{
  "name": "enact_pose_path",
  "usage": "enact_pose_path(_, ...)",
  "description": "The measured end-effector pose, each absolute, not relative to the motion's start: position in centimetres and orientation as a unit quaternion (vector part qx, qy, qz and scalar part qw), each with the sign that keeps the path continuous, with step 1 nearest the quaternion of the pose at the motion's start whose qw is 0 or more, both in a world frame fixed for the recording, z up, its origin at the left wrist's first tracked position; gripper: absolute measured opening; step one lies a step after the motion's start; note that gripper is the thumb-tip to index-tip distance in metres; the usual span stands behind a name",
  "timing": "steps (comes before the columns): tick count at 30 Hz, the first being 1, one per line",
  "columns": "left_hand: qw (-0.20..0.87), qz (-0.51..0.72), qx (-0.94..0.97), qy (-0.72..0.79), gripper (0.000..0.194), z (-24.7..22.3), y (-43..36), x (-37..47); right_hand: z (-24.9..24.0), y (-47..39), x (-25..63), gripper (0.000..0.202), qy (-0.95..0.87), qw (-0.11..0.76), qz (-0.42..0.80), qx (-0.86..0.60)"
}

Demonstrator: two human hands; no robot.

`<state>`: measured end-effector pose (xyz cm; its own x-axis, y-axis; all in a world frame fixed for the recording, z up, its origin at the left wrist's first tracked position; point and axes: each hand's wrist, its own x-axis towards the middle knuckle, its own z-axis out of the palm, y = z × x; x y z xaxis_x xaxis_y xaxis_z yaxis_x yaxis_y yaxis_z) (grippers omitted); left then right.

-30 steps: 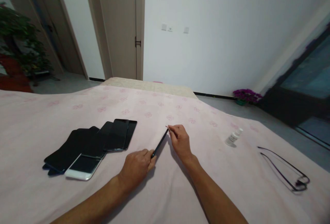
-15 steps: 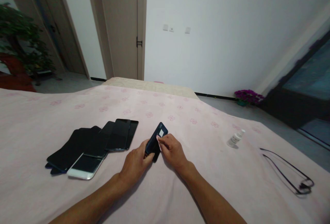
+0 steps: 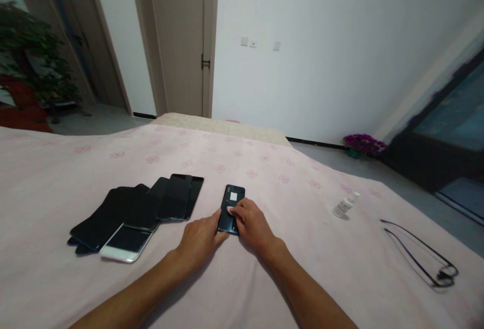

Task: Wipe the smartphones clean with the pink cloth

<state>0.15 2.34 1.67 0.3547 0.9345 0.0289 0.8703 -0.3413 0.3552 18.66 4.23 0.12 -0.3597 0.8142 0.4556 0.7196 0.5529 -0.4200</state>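
A: From the head view, then: where to find the phone (image 3: 227, 222)?

B: Just below the middle of the frame, between the two hands, touching both. Dark side up, with a white label (image 3: 233, 196) towards the far end.

A: And lying which way?

B: Long axis running mostly up and down the frame, upper end leaning slightly right. Near end towards the forearms. Flat on the pink cloth (image 3: 302, 263) or barely above, hard to say which.

A: Left hand (image 3: 198, 240)?

B: At the lower left corner. Closed lightly around the edge, fingers along the long side, thumb by the near end. Clearly holding on.

A: Right hand (image 3: 255, 225)?

B: Across the lower right part, coming in from the right. Fingers drawn together over the upper face, close to the label. Something pale (image 3: 229, 210) at the fingertips, too small to name; impossible to tell whether pinched or only touched.

A: Nearer hand, by side?

B: Neither, really: left on the left edge, right over the right edge and face. Label end free of both.

A: Anything else about?

B: Overlapping dark phones (image 3: 102, 218) at lower left, a white phone (image 3: 126, 256) at the near side of them. Far to the right, a tilted-looking white bottle (image 3: 346, 205), then glasses (image 3: 419, 256) at lower right.
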Motion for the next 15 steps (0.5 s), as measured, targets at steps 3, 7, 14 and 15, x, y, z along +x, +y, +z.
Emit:
enact_pose_path(3, 0.126, 0.110, 0.815, 0.555, 0.038, 1.4, 2.3, 0.2, 0.7, 3.9, 19.0, 0.022, -0.841, 0.284, 0.087, -0.453)
enact_pose_path(7, 0.113, 0.104, 0.820, 0.551, 0.040, 1.5, 2.3, 0.2, 0.9, 4.6, 18.9, 0.022, -0.823, 0.274, 0.070, -0.493)
enact_pose_path(14, 0.102, 0.069, 0.818, 0.561, 0.039, 2.1, 2.3, 0.5, 1.0, 4.9, 17.8, 0.023, -0.852, 0.239, 0.047, -0.464)
enact_pose_path(15, 0.103, 0.065, 0.818, 0.562, 0.039, 2.2, 2.3, 0.5, 1.2, 4.7, 18.0, 0.022, -0.858, 0.238, 0.052, -0.453)
